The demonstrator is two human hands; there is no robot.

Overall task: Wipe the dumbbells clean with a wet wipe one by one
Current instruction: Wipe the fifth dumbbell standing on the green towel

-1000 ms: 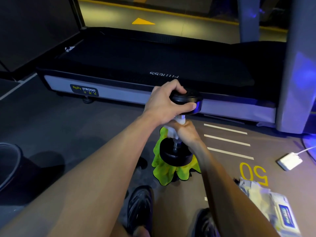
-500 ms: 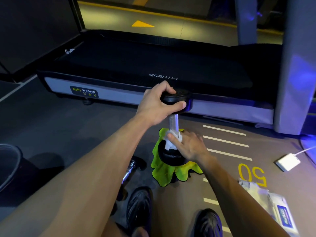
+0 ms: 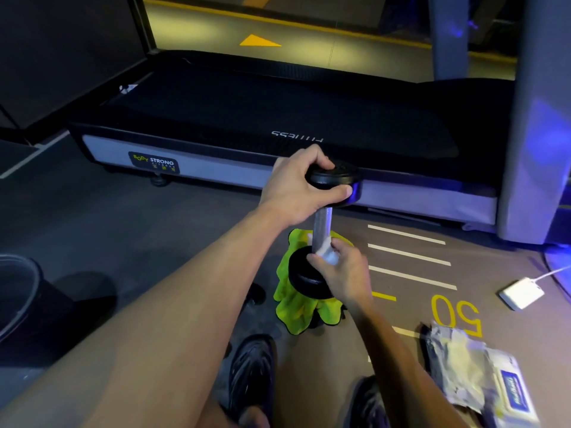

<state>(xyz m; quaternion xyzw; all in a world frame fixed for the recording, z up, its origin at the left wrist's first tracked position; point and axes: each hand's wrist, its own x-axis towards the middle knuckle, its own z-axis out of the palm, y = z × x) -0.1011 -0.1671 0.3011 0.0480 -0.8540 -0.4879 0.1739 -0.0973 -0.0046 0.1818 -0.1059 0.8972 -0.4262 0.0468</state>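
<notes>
A person looks down at their own two bare arms and a dumbbell [image 3: 321, 223] standing upright on end on a gym floor [image 3: 154, 242]. The left hand [image 3: 296, 186] grips the dumbbell's upper black weight plate from the side, fingers curled over the top and thumb across the front edge. The right hand [image 3: 340, 273] pinches a white wet wipe [image 3: 327, 253] around the bottom of the silver handle, just above the lower black plate. The lower plate rests on a bright yellow-green cloth [image 3: 296, 301] spread on the floor.

Behind the dumbbell lies a treadmill [image 3: 278, 118] with a black belt and a grey side rail carrying a "BODY STRONG" label. To the right, the floor bears white stripes and a yellow "50". A pack of wet wipes [image 3: 488, 384] lies at the lower right, near the right forearm, and a small white box with a cable [image 3: 522, 293] sits further right. Two dark shoes [image 3: 253, 372] show at the bottom edge between the arms. A dark round bin [image 3: 15, 291] is partly visible at the left edge.
</notes>
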